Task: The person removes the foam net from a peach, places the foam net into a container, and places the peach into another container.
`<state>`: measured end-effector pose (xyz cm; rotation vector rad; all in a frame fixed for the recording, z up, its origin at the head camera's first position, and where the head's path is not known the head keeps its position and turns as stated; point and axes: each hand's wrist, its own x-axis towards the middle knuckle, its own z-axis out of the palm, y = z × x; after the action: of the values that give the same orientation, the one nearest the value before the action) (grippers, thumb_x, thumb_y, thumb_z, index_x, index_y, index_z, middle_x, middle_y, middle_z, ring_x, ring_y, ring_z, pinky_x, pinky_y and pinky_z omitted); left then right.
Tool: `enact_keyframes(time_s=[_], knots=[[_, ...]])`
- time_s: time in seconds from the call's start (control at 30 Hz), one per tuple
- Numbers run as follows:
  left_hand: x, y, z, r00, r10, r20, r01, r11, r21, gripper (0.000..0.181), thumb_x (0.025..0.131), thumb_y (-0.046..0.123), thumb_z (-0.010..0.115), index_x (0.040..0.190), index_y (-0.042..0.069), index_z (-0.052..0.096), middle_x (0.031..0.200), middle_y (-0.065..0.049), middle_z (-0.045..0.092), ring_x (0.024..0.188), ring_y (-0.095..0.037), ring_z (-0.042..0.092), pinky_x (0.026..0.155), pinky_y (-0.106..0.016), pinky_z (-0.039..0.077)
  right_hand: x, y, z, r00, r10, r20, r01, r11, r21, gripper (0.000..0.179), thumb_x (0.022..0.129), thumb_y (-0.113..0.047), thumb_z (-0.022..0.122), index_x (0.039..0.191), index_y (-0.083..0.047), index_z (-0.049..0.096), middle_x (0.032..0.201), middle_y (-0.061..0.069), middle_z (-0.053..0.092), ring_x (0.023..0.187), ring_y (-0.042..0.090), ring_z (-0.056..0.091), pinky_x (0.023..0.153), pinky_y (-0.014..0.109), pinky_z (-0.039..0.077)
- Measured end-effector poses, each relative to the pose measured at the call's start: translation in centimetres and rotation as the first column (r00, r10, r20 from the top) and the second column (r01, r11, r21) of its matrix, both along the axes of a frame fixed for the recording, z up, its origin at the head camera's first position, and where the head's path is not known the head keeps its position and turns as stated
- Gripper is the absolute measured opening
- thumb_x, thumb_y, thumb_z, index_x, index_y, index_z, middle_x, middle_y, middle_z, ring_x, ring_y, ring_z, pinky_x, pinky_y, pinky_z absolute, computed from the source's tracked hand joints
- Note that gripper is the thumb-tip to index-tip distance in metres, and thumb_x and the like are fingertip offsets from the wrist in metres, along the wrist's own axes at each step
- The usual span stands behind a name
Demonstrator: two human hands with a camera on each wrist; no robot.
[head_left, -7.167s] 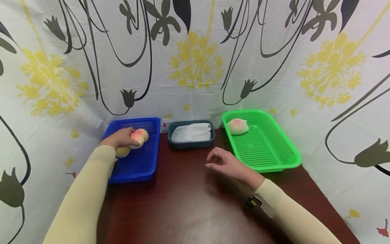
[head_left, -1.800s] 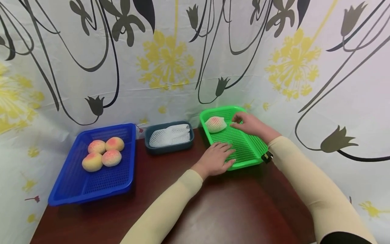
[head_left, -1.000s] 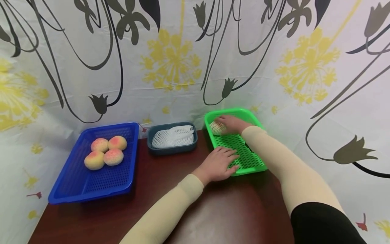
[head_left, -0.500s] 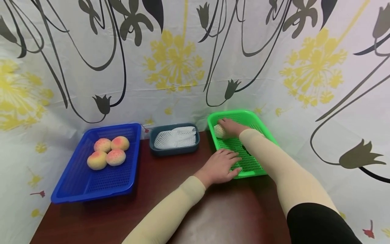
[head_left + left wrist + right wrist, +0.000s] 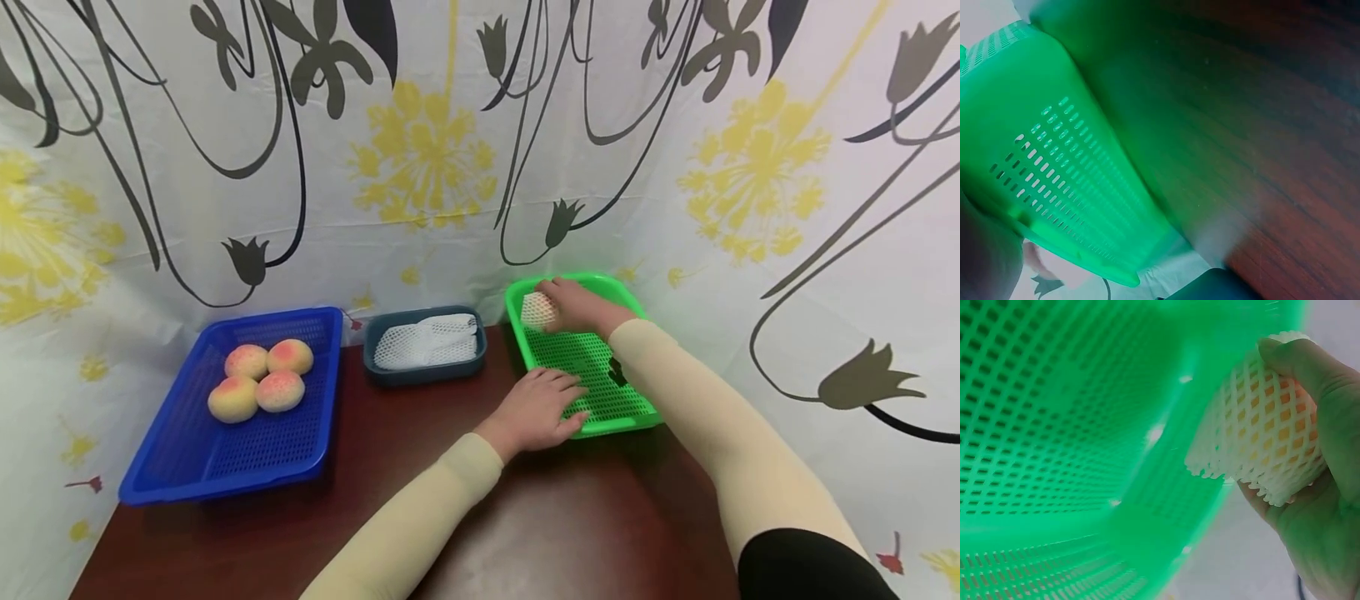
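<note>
In the head view my right hand grips a peach in a white foam net at the far left corner of the green basket. The right wrist view has the thumb over the top of the netted peach and fingers beneath it, with red and yellow skin showing through the mesh. My left hand rests over the green basket's near left rim, fingers extended and spread. The left wrist view is mostly the basket's outer wall, with part of that hand at the lower left.
At the left, a blue basket holds several bare peaches. A small dark teal tray with white foam nets stands between the baskets. Patterned curtain closes off the back and sides of the brown table.
My left hand has left the peaches in the blue basket for the green basket's rim. My right hand has reached into the green basket, taken hold of the netted peach and tipped it up slightly.
</note>
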<state>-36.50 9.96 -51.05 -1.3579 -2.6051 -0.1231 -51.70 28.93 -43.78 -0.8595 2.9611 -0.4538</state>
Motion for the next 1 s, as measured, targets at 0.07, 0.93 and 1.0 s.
enact_keyframes(time_s=[0.07, 0.93, 1.0], knots=[[0.1, -0.1, -0.1, 1.0, 0.003, 0.005, -0.003, 1.0, 0.022, 0.059, 0.118, 0.057, 0.035, 0.158, 0.025, 0.062, 0.162, 0.005, 0.058, 0.152, -0.017, 0.048, 0.128, -0.041, 0.032, 1.2, -0.2, 0.8, 1.0, 0.006, -0.011, -0.007, 0.999, -0.039, 0.076, 0.09, -0.02, 0.09, 0.155, -0.009, 0.052, 0.135, 0.022, 0.058, 0.117, 0.04, 0.061, 0.094, 0.057, 0.056], [5.4, -19.3, 5.1, 0.976, 0.132, 0.173, -0.214, 0.725, 0.655, 0.007, 0.107, 0.023, 0.074, 0.11, 0.017, 0.076, 0.113, 0.004, 0.071, 0.111, -0.015, 0.066, 0.1, -0.041, 0.057, 14.4, -8.5, 4.1, 0.984, 0.125, -0.131, -0.149, 0.97, -0.194, 0.081, 0.08, -0.025, 0.098, 0.152, -0.018, 0.062, 0.129, 0.011, 0.059, 0.11, 0.029, 0.059, 0.086, 0.047, 0.058], [5.8, -20.7, 5.5, 0.966, 0.167, 0.197, -0.257, 0.705, 0.661, 0.008, 0.107, 0.024, 0.074, 0.111, 0.017, 0.076, 0.114, 0.003, 0.071, 0.112, -0.016, 0.066, 0.101, -0.043, 0.057, 14.8, -9.9, 3.8, 0.98, 0.145, -0.133, -0.169, 0.967, -0.191, 0.079, 0.081, -0.026, 0.098, 0.151, -0.019, 0.062, 0.128, 0.009, 0.059, 0.11, 0.027, 0.058, 0.088, 0.046, 0.058]])
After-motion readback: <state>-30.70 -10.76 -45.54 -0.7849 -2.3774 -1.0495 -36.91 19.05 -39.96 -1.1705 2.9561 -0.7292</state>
